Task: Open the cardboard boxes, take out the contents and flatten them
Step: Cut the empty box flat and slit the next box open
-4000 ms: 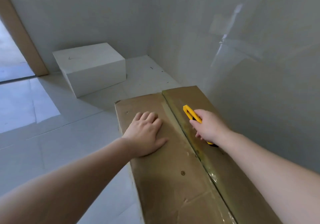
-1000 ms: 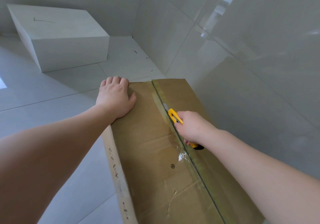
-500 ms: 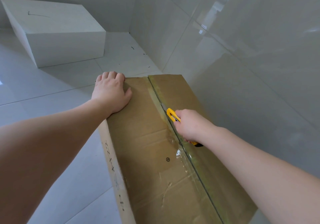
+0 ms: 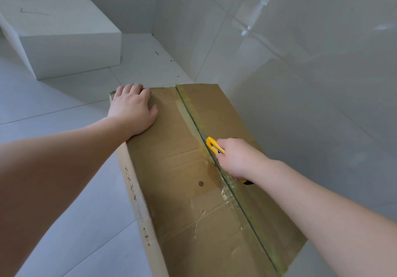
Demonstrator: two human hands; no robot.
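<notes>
A long brown cardboard box [image 4: 182,180] lies on the floor against the wall, its two top flaps closed along a taped centre seam [image 4: 234,199]. My left hand [image 4: 133,108] lies on the far left corner of the lid, its fingertips bent over the far edge. My right hand [image 4: 236,158] grips a yellow utility knife [image 4: 213,144] with its blade set in the seam about halfway along the box. The knife's rear end pokes out below my wrist.
A white box [image 4: 64,38] stands on the pale tiled floor at the back left. Glossy grey wall tiles [image 4: 300,83] run close along the right side of the cardboard box and meet the back wall in a corner [image 4: 154,32].
Four seconds ago my left hand lay mid-lid; it now sits at the far left corner. In the last second the knife has drawn back along the seam toward me.
</notes>
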